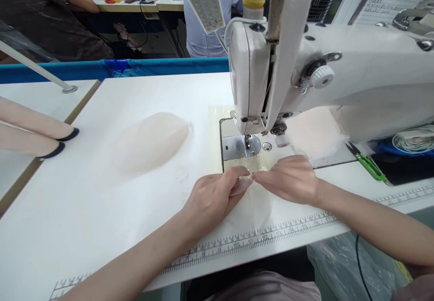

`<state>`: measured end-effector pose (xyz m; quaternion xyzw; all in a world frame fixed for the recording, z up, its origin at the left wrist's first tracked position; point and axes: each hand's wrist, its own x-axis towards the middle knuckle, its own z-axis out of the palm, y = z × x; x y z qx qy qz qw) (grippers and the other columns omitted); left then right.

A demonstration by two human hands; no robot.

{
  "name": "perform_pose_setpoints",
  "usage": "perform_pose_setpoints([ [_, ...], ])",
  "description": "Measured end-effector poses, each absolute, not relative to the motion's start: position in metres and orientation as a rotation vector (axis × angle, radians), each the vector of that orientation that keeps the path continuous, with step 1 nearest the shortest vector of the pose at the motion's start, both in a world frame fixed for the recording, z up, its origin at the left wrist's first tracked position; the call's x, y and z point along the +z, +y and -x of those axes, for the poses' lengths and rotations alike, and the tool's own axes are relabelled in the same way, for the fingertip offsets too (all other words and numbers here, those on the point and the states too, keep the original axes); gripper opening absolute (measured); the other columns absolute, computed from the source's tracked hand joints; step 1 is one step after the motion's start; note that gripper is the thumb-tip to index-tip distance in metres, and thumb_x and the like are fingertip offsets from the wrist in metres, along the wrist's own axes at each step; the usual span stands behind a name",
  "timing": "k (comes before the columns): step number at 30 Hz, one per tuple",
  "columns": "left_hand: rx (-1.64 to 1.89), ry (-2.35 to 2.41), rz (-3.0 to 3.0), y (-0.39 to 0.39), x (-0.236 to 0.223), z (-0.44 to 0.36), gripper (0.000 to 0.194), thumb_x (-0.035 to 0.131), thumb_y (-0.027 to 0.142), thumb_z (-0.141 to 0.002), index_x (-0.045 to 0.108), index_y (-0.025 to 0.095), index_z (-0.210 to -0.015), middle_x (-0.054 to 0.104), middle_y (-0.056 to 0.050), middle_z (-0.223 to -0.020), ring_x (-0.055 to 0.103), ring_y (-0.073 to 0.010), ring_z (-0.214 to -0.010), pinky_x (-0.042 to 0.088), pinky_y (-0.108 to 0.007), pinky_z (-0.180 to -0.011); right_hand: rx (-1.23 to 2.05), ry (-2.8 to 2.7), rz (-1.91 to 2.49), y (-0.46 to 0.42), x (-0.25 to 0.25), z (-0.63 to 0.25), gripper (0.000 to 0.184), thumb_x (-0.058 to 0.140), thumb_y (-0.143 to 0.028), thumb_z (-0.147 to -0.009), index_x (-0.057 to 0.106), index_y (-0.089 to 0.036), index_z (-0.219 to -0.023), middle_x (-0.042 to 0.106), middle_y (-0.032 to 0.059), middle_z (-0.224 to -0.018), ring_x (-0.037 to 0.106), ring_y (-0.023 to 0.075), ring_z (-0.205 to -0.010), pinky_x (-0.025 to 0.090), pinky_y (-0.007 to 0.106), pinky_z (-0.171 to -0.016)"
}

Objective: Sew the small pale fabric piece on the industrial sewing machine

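Just in front of the sewing machine's (251, 143) presser foot, my hands meet over a thin, see-through pale cloth (242, 186). My left hand (213, 195) pinches the cloth between thumb and fingers, and a small fold shows at its fingertips. Close beside it, my right hand (291, 179) is closed in a pinch at the same cloth's edge. The fingertips of both hands almost touch. The cloth's lower part is hard to tell from the white table. Behind my right hand, a heap of sheer beige cloth (315, 131) lies under the machine arm.
A beige sheer piece (159, 140) lies left on the white table (101, 210). Two long pale pink strips with black ends (34, 122) lie farther left. Green-handled scissors (371, 167) and a coiled cable (415, 140) are at right. Two people sit beyond the blue edge (176, 65).
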<state>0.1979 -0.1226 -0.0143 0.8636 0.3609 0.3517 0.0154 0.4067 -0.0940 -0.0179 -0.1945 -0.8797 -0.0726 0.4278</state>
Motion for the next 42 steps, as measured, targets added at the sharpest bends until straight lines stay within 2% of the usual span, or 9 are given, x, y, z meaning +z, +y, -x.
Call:
perform_pose_setpoints([
  [5, 1.032, 1.059, -2.7, -0.124, -0.014, -0.199, 0.027, 0.037, 0.016, -0.098, 0.046, 0.017, -0.124, 0.05, 0.011, -0.054, 0.044, -0.0047, -0.041, 0.039, -0.014, -0.044, -0.597, -2.221, 0.169, -0.095, -0.01, -0.407, 0.004, 0.074, -0.012, -0.077, 0.071, -0.013, -0.076, 0.051, -0.0079, -0.048, 0.042, 0.0048, -0.043, 0.029, 0.024, -0.037],
  [12, 1.107, 1.045, -2.639, -0.127, -0.012, -0.198, 0.012, 0.051, 0.018, -0.095, 0.062, 0.014, -0.094, 0.069, 0.002, -0.067, 0.063, -0.0082, -0.054, 0.05, -0.018, -0.055, -0.648, -2.232, 0.09, -0.098, -0.002, -0.408, 0.015, 0.071, -0.007, -0.076, 0.068, -0.016, -0.064, 0.047, -0.0083, -0.044, 0.039, 0.0044, -0.04, 0.026, 0.023, -0.036],
  [19, 0.537, 1.368, -2.28, -0.122, -0.004, -0.197, 0.014, 0.058, 0.025, -0.088, 0.067, 0.022, -0.078, 0.055, 0.008, -0.046, 0.046, -0.008, -0.038, 0.031, -0.02, -0.04, 0.369, -2.329, 0.77, -0.097, -0.016, -0.404, 0.017, 0.056, -0.021, -0.092, 0.068, -0.017, -0.081, 0.06, -0.0068, -0.054, 0.05, 0.004, -0.044, 0.036, 0.018, -0.043],
  [22, 0.486, 1.614, -2.405, -0.119, -0.01, -0.199, 0.014, 0.059, 0.027, -0.085, 0.063, 0.022, -0.098, 0.056, 0.008, -0.051, 0.048, -0.0111, -0.041, 0.03, -0.023, -0.043, 0.517, -2.272, 0.996, -0.09, -0.024, -0.398, 0.013, 0.06, -0.019, -0.088, 0.069, -0.016, -0.08, 0.058, -0.0075, -0.052, 0.051, 0.0046, -0.044, 0.037, 0.018, -0.046],
  [25, 0.611, 1.663, -2.58, -0.117, -0.015, -0.202, 0.032, 0.062, 0.027, -0.084, 0.054, 0.018, -0.113, 0.068, 0.001, -0.077, 0.062, -0.017, -0.062, 0.041, -0.028, -0.054, 0.504, -2.244, 1.143, -0.084, -0.027, -0.395, 0.011, 0.063, -0.018, -0.085, 0.069, -0.017, -0.077, 0.056, -0.0078, -0.051, 0.052, 0.0056, -0.047, 0.036, 0.02, -0.049],
  [28, 0.808, 1.52, -2.914, -0.117, -0.016, -0.203, 0.024, 0.063, 0.023, -0.085, 0.058, 0.014, -0.106, 0.068, -0.009, -0.103, 0.064, -0.0247, -0.094, 0.045, -0.038, -0.078, 0.477, -2.239, 1.216, -0.081, -0.027, -0.394, 0.008, 0.066, -0.02, -0.084, 0.071, -0.02, -0.078, 0.056, -0.0079, -0.052, 0.052, 0.0064, -0.049, 0.034, 0.021, -0.05],
  [33, 0.838, 1.251, -3.254, -0.126, -0.017, -0.206, 0.013, 0.062, 0.009, -0.085, 0.066, 0.016, -0.096, 0.072, -0.003, -0.1, 0.062, -0.0205, -0.091, 0.041, -0.041, -0.088, 0.497, -2.235, 1.219, -0.08, -0.026, -0.394, 0.01, 0.063, -0.022, -0.086, 0.072, -0.021, -0.082, 0.061, -0.0066, -0.056, 0.055, 0.0075, -0.053, 0.035, 0.022, -0.053],
  [36, 0.701, 1.235, -3.28, -0.134, -0.015, -0.206, 0.013, 0.059, 0.017, -0.09, 0.068, 0.015, -0.099, 0.071, -0.004, -0.111, 0.062, -0.0205, -0.096, 0.04, -0.041, -0.088, 0.45, -2.248, 1.222, -0.079, -0.025, -0.395, 0.015, 0.06, -0.024, -0.089, 0.073, -0.021, -0.082, 0.062, -0.0058, -0.058, 0.054, 0.0079, -0.053, 0.035, 0.023, -0.054],
  [42, 0.584, 1.215, -3.168, -0.131, -0.012, -0.201, 0.023, 0.055, 0.025, -0.094, 0.065, 0.018, -0.113, 0.07, -0.005, -0.116, 0.063, -0.0239, -0.105, 0.038, -0.042, -0.087, -0.091, -2.561, 1.061, -0.08, -0.02, -0.409, 0.032, 0.048, -0.04, -0.097, 0.068, -0.021, -0.115, 0.069, 0.0028, -0.085, 0.06, 0.0157, -0.075, 0.037, 0.031, -0.067],
])
